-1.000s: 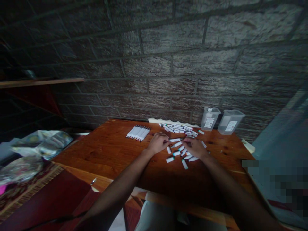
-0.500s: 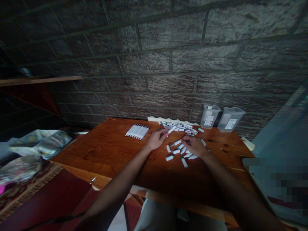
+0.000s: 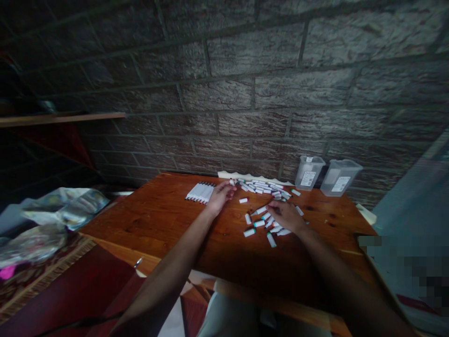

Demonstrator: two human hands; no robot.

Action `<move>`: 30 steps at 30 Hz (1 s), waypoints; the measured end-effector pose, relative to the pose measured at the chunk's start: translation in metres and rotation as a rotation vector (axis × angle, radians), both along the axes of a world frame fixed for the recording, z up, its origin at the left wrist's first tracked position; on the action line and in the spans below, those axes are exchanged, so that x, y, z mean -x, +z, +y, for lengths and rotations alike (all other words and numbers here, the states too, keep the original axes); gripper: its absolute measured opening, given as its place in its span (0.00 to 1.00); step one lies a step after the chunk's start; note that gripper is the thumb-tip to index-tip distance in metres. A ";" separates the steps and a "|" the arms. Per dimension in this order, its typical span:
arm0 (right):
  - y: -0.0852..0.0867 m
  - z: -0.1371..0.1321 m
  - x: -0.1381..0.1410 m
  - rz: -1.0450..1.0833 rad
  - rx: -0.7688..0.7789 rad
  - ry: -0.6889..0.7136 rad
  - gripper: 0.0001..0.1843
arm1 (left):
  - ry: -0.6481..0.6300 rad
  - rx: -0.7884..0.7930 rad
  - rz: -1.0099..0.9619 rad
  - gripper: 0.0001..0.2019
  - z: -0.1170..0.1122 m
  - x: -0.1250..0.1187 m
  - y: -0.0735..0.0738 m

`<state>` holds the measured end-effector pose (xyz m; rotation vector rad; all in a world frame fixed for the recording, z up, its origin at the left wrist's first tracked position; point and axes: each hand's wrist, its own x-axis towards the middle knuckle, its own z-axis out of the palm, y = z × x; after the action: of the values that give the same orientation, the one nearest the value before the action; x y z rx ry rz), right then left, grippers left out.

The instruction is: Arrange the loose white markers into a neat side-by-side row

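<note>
My left hand (image 3: 221, 194) lies on the wooden table (image 3: 168, 220), just right of a neat row of white markers (image 3: 200, 192). Its fingers are curled, and what they hold is hidden. My right hand (image 3: 286, 215) rests with bent fingers on a scatter of short white marker pieces (image 3: 259, 223); its fingertips are by one longer white piece (image 3: 258, 210). A single small white piece (image 3: 243, 200) lies between the hands. A larger pile of white markers (image 3: 261, 187) sits by the wall, beyond both hands.
Two clear plastic containers (image 3: 308, 172) (image 3: 340, 178) with labels stand at the back right against the brick wall. Crumpled plastic wrapping (image 3: 52, 210) lies left of the table on a patterned cloth. A wooden shelf (image 3: 59, 118) juts out at the left.
My left hand has moved left and away from my right hand, from the scattered pieces to the row of markers, carrying a white marker. My right hand has stayed over the scatter.
</note>
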<state>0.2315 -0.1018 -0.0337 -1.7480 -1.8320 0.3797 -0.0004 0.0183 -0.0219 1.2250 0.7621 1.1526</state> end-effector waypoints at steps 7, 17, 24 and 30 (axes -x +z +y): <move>0.000 0.000 0.000 -0.024 -0.006 0.007 0.17 | 0.098 -0.275 0.177 0.18 0.000 -0.001 -0.003; -0.002 0.000 -0.001 0.004 -0.020 0.020 0.17 | 0.095 -0.106 0.123 0.25 -0.004 0.002 0.007; -0.001 0.000 -0.001 -0.015 0.005 0.019 0.18 | 0.197 -0.241 0.618 0.14 0.010 0.019 -0.007; -0.001 0.000 -0.001 -0.014 -0.004 0.002 0.17 | 0.212 -0.537 1.238 0.13 -0.002 0.023 -0.002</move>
<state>0.2321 -0.1020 -0.0345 -1.7508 -1.8435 0.3655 -0.0230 0.0162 -0.0242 2.4020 1.5634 0.6635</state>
